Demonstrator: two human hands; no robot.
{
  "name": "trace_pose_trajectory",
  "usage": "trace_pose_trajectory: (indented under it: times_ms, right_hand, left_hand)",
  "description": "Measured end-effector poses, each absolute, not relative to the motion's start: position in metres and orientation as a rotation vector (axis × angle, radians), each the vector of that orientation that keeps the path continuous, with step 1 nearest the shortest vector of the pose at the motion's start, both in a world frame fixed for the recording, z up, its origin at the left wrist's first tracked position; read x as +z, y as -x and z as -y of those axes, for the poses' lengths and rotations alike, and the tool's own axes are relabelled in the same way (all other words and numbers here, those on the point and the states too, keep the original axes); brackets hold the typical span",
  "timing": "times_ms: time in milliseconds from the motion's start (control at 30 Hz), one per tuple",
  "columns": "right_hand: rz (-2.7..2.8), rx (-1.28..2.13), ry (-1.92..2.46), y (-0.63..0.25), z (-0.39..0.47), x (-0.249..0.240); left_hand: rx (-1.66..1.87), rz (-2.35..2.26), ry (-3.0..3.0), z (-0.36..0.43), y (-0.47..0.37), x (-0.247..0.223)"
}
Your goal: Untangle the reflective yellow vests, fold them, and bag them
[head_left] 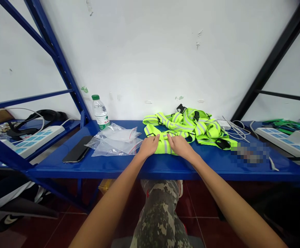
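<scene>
left hand (149, 146) and right hand (181, 146), each clamped on a folded reflective strap (164, 148) of fluorescent yellow-green with a silver-grey stripe. the strap lies directly between the two hands, near the front edge of the blue tabletop (108, 169); the left hand grips its left end, the right hand its right portion. both thumbs rest on top, pointing inward and apart from each other; the other fingers are largely hidden from view. a tangled pile of reflective straps (188, 124) lies just beyond the hands and extends to the right, with a black side-release buckle (181, 108) raised at its rear; whether the folded strap joins the pile cannot be told. to the left of the left hand, in order: clear zip-lock bags (114, 143), near the hand, and a black smartphone (78, 150) at their left edge. a green-capped water bottle (100, 112) stands upright behind the bags. a white cable (236, 130) lies right of the pile.
</scene>
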State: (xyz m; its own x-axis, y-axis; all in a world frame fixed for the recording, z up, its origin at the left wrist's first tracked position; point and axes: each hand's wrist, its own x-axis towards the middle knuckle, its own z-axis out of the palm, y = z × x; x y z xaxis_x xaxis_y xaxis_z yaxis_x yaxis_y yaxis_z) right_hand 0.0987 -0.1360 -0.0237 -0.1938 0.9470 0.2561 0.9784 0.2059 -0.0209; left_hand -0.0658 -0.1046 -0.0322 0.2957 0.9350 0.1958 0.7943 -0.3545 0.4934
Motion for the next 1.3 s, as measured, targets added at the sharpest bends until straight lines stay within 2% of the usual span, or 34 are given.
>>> trace_pose_trajectory:
  times_ms: [200, 533, 733, 967, 1100, 1300]
  right_hand:
    - [2.29, -0.162, 1.885, -0.099, 0.129, -0.02]
    - [2.192, -0.278, 1.925, -0.091, 0.138, -0.032]
    - [2.203, -0.29, 1.93, -0.09, 0.133, -0.031]
    - [2.022, -0.228, 1.94, -0.095, 0.131, -0.036]
    - [1.983, -0.113, 1.837, -0.103, 0.144, -0.031]
    - [2.312, -0.277, 1.367, -0.11, 0.19, -0.036]
  left_hand:
    - [0.526, -1.753, -2.33, 0.107, 0.061, -0.032]
    - [0.573, -1.934, -2.488, 0.114, 0.052, -0.036]
    - [0.742, -1.762, -2.723, 0.123, 0.049, -0.033]
    - [0.833, -1.579, -2.544, 0.12, 0.049, -0.05]
    - [0.818, -1.536, -2.505, 0.117, 0.051, -0.05]
    - [0.693, -1.536, -2.394, 0.109, 0.05, -0.045]
